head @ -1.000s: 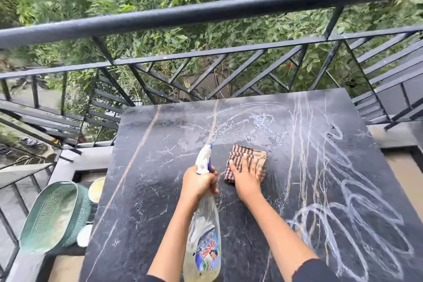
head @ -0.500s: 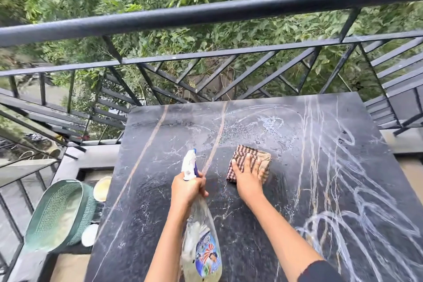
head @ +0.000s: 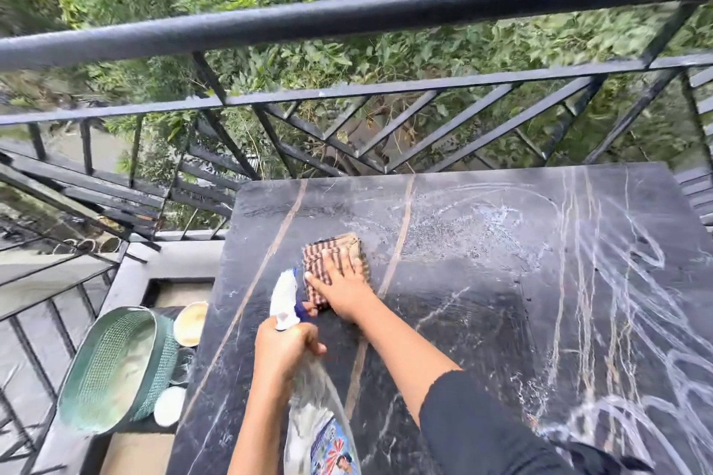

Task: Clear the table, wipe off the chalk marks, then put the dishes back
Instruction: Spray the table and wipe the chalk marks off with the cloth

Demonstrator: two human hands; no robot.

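A black marble table [head: 482, 320] fills the lower right of the view. White chalk marks [head: 625, 305] loop across its right half, and spray droplets speckle the far middle. My right hand [head: 343, 285] lies flat on a striped brown cloth [head: 328, 251], pressing it to the tabletop left of centre. My left hand [head: 287, 349] grips the neck of a clear spray bottle [head: 320, 432] with a white and blue nozzle, held just in front of the cloth. The bottle's base runs out of the frame.
A black metal railing [head: 347, 17] runs behind and to the left of the table, with dense foliage beyond. On the floor at the left lie a green mesh basket [head: 115, 366] on its side, a cream bowl [head: 191, 322] and a white dish [head: 169, 405].
My right hand has slid the cloth leftward across the tabletop, toward the bottle nozzle. The left hand keeps its grip on the bottle. The view has shifted left.
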